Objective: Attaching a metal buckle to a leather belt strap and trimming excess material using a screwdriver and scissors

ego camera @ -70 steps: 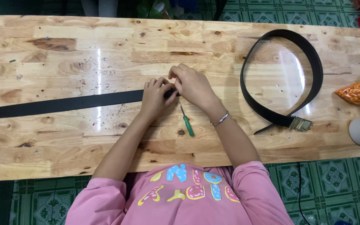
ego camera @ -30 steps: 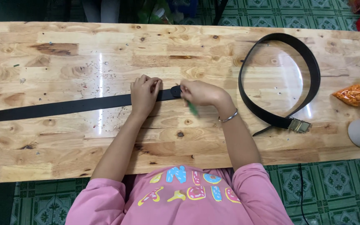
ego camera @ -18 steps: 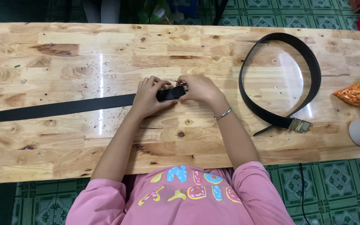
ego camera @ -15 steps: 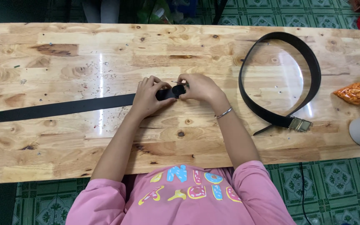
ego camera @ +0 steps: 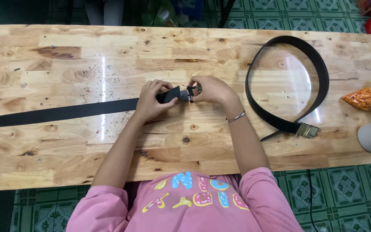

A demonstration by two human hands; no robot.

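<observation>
Pinching the raised end of a long black belt strap (ego camera: pixel 78 111), the left hand (ego camera: pixel 151 99) has its fingers curled over the top edge and its thumb underneath, lifting that end slightly off the wooden table (ego camera: pixel 108 56). Just to the right, the right hand (ego camera: pixel 211 89) is closed around a small metal buckle piece (ego camera: pixel 188 93) at the very tip of the strap, with the green handle of a thin tool (ego camera: pixel 197 88) showing between its fingers; how firmly the tool is gripped cannot be told. Both hands meet at the strap's end, nearly touching. From the left hand the strap runs flat across the table far out to the left. Well to the right of the right hand lies a second black belt (ego camera: pixel 286 77), looped into an oval with its brass buckle (ego camera: pixel 308 129) fastened. Farther right sits an orange snack bag (ego camera: pixel 363 98). A thin bracelet (ego camera: pixel 235 116) circles the right wrist.
</observation>
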